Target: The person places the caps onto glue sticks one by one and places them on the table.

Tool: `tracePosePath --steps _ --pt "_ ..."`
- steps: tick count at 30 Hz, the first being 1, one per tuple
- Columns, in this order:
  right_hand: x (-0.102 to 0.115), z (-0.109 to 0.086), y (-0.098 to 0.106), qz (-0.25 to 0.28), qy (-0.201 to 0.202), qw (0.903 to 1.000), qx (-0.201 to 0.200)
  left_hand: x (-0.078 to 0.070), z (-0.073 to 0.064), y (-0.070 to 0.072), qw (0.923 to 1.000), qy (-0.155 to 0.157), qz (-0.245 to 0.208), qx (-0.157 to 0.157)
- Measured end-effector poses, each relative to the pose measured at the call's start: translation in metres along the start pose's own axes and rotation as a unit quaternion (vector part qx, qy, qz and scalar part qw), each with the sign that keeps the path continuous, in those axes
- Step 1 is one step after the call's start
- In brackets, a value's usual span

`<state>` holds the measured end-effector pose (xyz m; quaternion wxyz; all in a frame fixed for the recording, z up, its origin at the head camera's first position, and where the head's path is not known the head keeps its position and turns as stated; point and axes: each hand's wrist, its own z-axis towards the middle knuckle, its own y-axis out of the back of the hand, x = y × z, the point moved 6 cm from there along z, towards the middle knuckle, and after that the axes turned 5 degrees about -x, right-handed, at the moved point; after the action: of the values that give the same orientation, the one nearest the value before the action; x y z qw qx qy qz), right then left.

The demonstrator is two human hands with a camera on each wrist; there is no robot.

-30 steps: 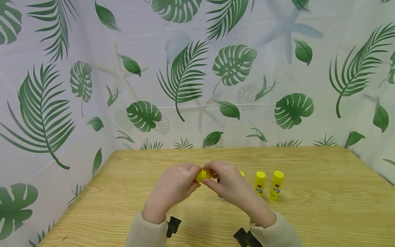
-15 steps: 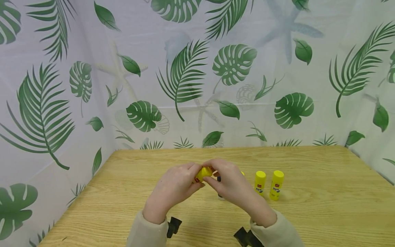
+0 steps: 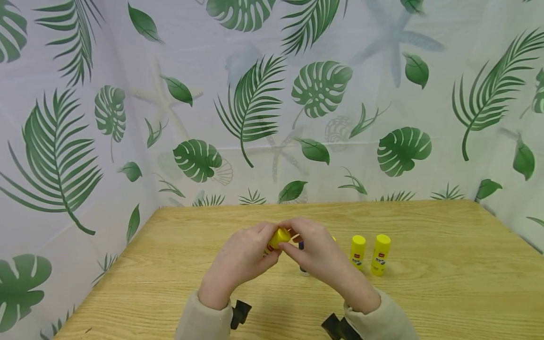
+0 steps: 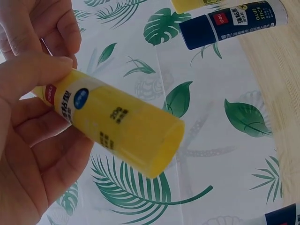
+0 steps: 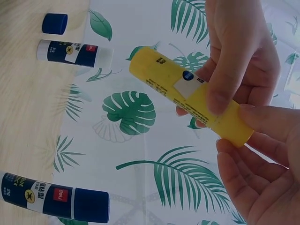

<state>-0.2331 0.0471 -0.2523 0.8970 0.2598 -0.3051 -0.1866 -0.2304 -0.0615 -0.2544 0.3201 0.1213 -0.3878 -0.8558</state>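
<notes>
A yellow glue stick (image 3: 279, 239) is held above the table between both hands. My left hand (image 3: 244, 252) grips its body, thumb across the label; in the left wrist view the glue stick (image 4: 124, 122) points its far end toward the lower right. My right hand (image 3: 312, 245) pinches the cap end between thumb and fingertips. The right wrist view shows the glue stick (image 5: 183, 89) aslant, with my right hand's thumb (image 5: 269, 119) at the cap end and my left hand (image 5: 236, 56) around the body. The cap sits on the body.
Two yellow glue sticks, one (image 3: 358, 250) beside another (image 3: 380, 255), stand upright right of my hands; a third yellow top (image 3: 333, 239) peeks out behind my right hand. A blue glue stick (image 5: 56, 199) stands capped, while another (image 5: 70, 54) is uncapped beside a blue cap (image 5: 55, 23).
The yellow glue stick has tilted in my hands, its cap end turning slightly up and right. My right fingers have shifted a little on the cap; both arms stay nearly in place.
</notes>
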Motion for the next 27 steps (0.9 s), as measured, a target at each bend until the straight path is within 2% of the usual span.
tracePosePath --steps 10,18,27 --pt "0.000 0.001 0.002 -0.020 -0.005 0.9997 -0.013 0.006 0.000 0.001 0.9997 0.012 0.007 -0.022" --pt "-0.003 -0.001 0.007 -0.045 -0.026 0.9984 -0.021 0.014 0.000 0.001 0.9981 0.059 -0.001 -0.018" --pt "-0.011 -0.007 0.015 -0.050 -0.010 0.9985 -0.022 0.018 0.003 0.001 0.9956 0.092 0.006 -0.018"
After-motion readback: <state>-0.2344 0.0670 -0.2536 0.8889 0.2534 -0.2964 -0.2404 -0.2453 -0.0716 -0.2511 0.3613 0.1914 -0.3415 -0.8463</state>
